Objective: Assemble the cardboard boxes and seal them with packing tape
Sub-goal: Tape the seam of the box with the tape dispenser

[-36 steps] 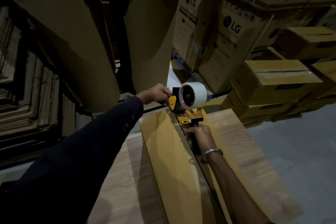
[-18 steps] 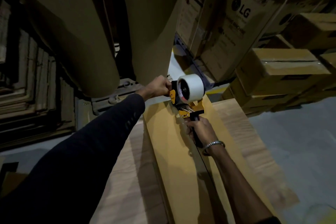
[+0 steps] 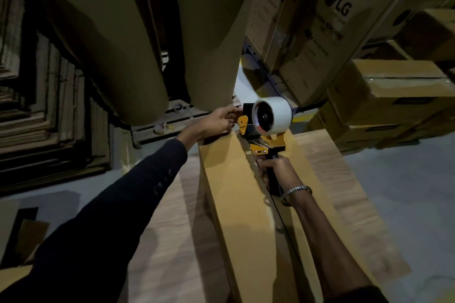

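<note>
A long brown cardboard box (image 3: 236,194) lies in front of me, its two top flaps meeting along a dark centre seam. A yellow and black tape dispenser (image 3: 264,140) with a white tape roll (image 3: 277,114) sits at the box's far end, on the seam. My right hand (image 3: 275,170) grips the dispenser's black handle; a metal bracelet is on that wrist. My left hand (image 3: 221,120) reaches past the box's far left corner, with its fingers at the dispenser's front edge; whether they pinch the tape is hidden.
Two big brown paper rolls (image 3: 118,51) hang close behind the box. Printed cartons (image 3: 327,22) and plain stacked boxes (image 3: 394,96) fill the right. Flat cardboard stacks (image 3: 49,106) stand on the left. A wooden pallet (image 3: 172,120) lies beyond. Grey floor (image 3: 406,192) is open on the right.
The dispenser stays at the far end of the box. My left hand's fist has loosened, and its fingers now reach toward the dispenser's front. The view has tilted slightly.
</note>
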### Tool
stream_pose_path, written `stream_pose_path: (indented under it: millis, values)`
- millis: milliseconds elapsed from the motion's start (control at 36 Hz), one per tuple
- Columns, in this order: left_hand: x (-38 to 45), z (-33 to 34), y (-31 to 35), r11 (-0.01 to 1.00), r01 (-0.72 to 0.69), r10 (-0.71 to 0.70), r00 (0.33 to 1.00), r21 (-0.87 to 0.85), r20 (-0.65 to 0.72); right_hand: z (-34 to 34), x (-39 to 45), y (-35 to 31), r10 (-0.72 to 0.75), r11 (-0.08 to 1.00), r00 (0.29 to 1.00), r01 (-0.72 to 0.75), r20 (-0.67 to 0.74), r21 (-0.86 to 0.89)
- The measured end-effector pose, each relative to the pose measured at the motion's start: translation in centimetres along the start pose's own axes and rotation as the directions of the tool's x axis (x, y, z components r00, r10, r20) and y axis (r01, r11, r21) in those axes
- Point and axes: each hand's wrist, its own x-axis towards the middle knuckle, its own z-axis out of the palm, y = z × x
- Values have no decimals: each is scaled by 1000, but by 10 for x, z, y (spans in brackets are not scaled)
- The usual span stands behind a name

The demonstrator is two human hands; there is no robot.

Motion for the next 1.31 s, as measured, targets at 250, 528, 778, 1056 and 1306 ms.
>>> stream_pose_path:
  millis: [250, 528, 778, 1056, 1306]
  values:
    - [0, 8, -10, 956, 12, -57, 988, 294, 146, 0, -1, -1, 51, 998, 999, -50, -17, 43]
    - [-2, 10, -24, 892, -41, -4, 995, 450, 99, 5, -13, -16, 42, 992, 997, -49, -64, -120]
    - [6, 7, -42, 894, 0, -53, 993, 448, 106, 7, -27, -23, 23, 964, 999, -33, -39, -264]
    - [12, 6, -49, 864, 8, -58, 995, 504, 82, -10, -63, 5, 128, 927, 991, -134, -39, -351]
    - [0, 18, -40, 791, -84, 112, 994, 605, -8, -17, -78, -15, 253, 950, 967, -241, 36, -198]
